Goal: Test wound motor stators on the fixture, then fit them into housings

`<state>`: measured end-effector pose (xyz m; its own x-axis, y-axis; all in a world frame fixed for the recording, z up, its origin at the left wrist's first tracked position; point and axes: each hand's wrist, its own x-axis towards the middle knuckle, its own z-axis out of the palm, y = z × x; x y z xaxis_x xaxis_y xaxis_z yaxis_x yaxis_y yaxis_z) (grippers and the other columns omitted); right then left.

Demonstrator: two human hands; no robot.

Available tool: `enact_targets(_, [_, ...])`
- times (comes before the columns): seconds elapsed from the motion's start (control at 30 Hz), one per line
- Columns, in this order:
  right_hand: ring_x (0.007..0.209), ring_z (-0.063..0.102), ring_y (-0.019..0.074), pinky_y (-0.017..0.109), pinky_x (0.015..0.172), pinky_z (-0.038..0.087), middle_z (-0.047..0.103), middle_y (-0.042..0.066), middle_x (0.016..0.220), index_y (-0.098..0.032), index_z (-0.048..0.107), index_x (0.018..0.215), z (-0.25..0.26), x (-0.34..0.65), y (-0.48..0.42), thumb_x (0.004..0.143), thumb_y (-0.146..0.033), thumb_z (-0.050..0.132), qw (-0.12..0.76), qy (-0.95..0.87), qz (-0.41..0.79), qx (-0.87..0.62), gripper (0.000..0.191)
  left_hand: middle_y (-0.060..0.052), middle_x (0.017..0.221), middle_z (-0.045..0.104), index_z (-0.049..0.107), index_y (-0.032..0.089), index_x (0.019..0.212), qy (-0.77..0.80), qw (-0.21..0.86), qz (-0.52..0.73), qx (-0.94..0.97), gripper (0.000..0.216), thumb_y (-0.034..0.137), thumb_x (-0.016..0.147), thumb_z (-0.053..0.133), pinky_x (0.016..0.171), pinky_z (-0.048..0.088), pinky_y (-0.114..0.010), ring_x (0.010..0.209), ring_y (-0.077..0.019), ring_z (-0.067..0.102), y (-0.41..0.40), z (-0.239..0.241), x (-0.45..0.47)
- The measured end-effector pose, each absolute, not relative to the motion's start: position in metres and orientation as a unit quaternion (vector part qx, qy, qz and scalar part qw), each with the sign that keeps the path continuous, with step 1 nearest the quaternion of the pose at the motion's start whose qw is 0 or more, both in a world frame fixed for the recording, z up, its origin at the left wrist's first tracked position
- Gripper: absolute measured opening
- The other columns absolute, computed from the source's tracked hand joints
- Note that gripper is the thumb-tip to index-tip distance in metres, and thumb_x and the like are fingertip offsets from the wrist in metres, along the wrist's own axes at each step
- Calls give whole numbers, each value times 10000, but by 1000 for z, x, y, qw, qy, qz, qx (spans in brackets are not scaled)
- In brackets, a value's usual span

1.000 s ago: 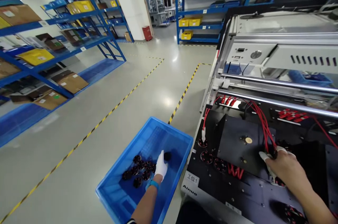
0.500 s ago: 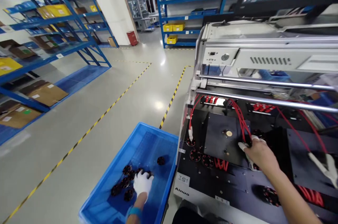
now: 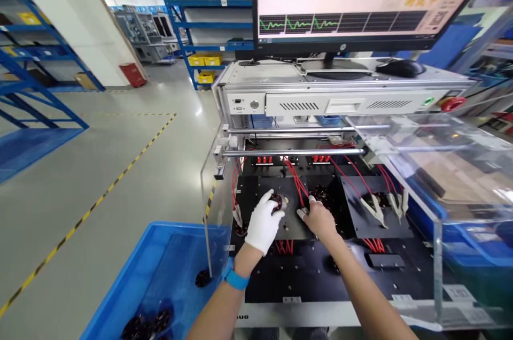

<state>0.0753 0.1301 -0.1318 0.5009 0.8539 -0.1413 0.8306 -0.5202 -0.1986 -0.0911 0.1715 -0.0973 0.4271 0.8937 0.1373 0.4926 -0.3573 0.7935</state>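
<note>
My left hand [image 3: 262, 222], in a white glove, grips a small motor stator [image 3: 276, 201], a dark ring with reddish windings, over the black fixture plate [image 3: 256, 186]. To its right is my right hand [image 3: 319, 218], bare apart from white finger cots. Its thumb and fingers are closed around the clip ends of several red wires [image 3: 297, 182]; the clips are mostly hidden. Beyond that hand, more stators [image 3: 320, 195] sit on the dark surface. White-sleeved clips [image 3: 374, 210] on red leads rest over the right-hand plate [image 3: 352, 225].
A blue bin [image 3: 132, 260] with several stators [image 3: 162, 321] stands at lower left, beside a clear side panel [image 3: 205, 206]. Metal rods [image 3: 296, 153] cross behind the plates. A clear cover [image 3: 452, 169] is at right. The monitor [image 3: 340, 43] stands above the bench.
My left hand has come up out of the blue bin with a stator and is now over the plate. My right hand stays at the red-wire clips. The view has swung right.
</note>
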Motion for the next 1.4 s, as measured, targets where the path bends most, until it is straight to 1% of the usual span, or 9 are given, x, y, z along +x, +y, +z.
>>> enact_targets(0.3, [848,616,254,306,685,416,580,156,969,-86,425,1163,-131,78,131,803,-351,491,76,-485,125,-862,451,-50,1318,442,628,210,861,459,89,153,871,121,230,767,554,786,485,-357,1071,-243,494,175,-126,-49])
enact_targets(0.47, [827,621,254,299,669,419,586,161,961,-69,423,1168,-132,79,131,802,-361,498,72,-487,117,-863,474,-44,988,614,625,250,977,445,14,208,871,217,287,841,460,666,472,-295,861,-197,549,163,-143,-65])
enact_targets(0.57, [821,621,253,297,663,420,587,160,954,-74,431,1155,-133,79,131,801,-367,501,68,-487,114,-863,465,-46,849,633,629,218,973,401,12,227,887,215,247,843,461,604,459,-278,751,-182,558,157,-156,-69])
enact_targets(0.67, [817,621,257,301,659,422,588,163,948,-74,445,1129,-133,80,131,800,-373,503,64,-488,120,-862,448,-58,867,637,624,192,985,365,30,243,898,211,227,833,482,626,474,-284,756,-178,570,150,-164,-67])
enact_targets(0.83, [835,619,259,306,670,420,583,174,970,-76,430,1146,-133,81,131,806,-354,503,64,-491,132,-859,445,16,828,652,644,258,903,224,92,252,937,149,310,785,567,653,495,-241,723,-122,578,138,-151,-76])
enact_targets(0.93, [844,616,263,308,676,417,588,176,980,-86,439,1144,-130,84,130,793,-351,514,81,-490,139,-857,446,-8,936,651,631,246,965,206,137,338,908,194,213,799,537,786,496,-280,872,-138,576,152,-131,-90])
enact_targets(1.07, [827,614,265,308,674,413,619,161,921,-110,522,1019,-119,90,132,763,-384,524,150,-461,158,-860,375,-28,1190,562,613,278,1045,253,88,301,915,394,53,733,530,997,370,-456,1175,-231,420,192,-124,-96])
enact_targets(1.27, [786,605,194,267,701,431,656,69,821,-165,585,888,-114,94,146,695,-434,583,373,-369,306,-795,331,-30,1030,612,690,293,855,230,97,312,917,149,237,745,606,865,479,-398,1063,-229,466,209,-152,-72])
enact_targets(1.4, [697,598,150,228,627,449,655,40,763,-167,576,850,-122,92,155,679,-418,596,503,-284,383,-721,305,-31,1002,611,686,270,854,238,105,323,910,158,205,772,568,877,477,-401,1074,-232,451,202,-154,-69])
